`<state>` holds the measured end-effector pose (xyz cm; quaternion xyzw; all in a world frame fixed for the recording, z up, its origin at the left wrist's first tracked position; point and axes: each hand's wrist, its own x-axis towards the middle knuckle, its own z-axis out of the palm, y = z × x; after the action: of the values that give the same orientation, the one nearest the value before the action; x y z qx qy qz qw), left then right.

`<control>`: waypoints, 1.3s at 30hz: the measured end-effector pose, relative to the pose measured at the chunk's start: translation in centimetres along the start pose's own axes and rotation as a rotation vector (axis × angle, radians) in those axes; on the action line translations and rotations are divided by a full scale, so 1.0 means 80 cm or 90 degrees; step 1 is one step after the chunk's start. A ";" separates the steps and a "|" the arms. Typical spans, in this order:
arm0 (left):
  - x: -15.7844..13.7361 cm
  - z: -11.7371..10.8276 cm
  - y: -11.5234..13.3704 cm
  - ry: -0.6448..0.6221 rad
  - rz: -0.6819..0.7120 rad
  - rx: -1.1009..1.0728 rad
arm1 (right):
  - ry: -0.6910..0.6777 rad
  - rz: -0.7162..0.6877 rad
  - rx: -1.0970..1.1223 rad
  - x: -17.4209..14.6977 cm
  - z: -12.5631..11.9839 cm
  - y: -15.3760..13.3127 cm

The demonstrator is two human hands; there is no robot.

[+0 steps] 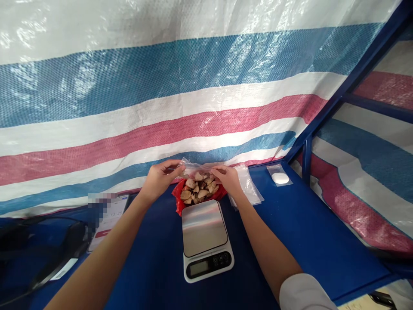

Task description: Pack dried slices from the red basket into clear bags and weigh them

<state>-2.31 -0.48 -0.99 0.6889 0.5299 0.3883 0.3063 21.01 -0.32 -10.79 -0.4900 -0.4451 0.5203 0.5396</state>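
Note:
A clear plastic bag (pixel 193 168) is stretched between my two hands. My left hand (pixel 161 177) pinches its left end with thumb and fingers. On the other side, my right hand (pixel 227 177) grips the right end near its edge. Directly below the bag lies a red plastic bag (pixel 178 199), opened out and filled with dried, pale brown slices (pixel 199 189). Nearer to me stands a kitchen scale (pixel 205 232) with a bare metal plate and a small display; the digits are too faint to read.
Several flat clear bags (pixel 249 185) lie right of the slices. Farther right is a small clear bag with a white oval object (pixel 280 178). A phone (pixel 109 219) lies left, near a dark strapped item (pixel 61 245). Striped sheeting (pixel 161 99) walls the blue table (pixel 277 224).

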 end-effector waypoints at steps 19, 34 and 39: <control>0.002 0.003 0.029 0.023 0.055 0.032 | -0.043 0.035 0.059 -0.001 -0.001 -0.006; -0.008 0.005 0.016 0.025 0.005 -0.004 | -0.043 0.027 0.042 -0.002 0.001 -0.003; -0.010 0.001 0.019 0.037 0.018 -0.010 | -0.069 0.026 0.012 -0.003 0.006 -0.002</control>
<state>-1.59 -1.61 0.03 0.6823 0.5259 0.4167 0.2903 20.56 -0.55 -10.55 -0.4653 -0.4586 0.5608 0.5085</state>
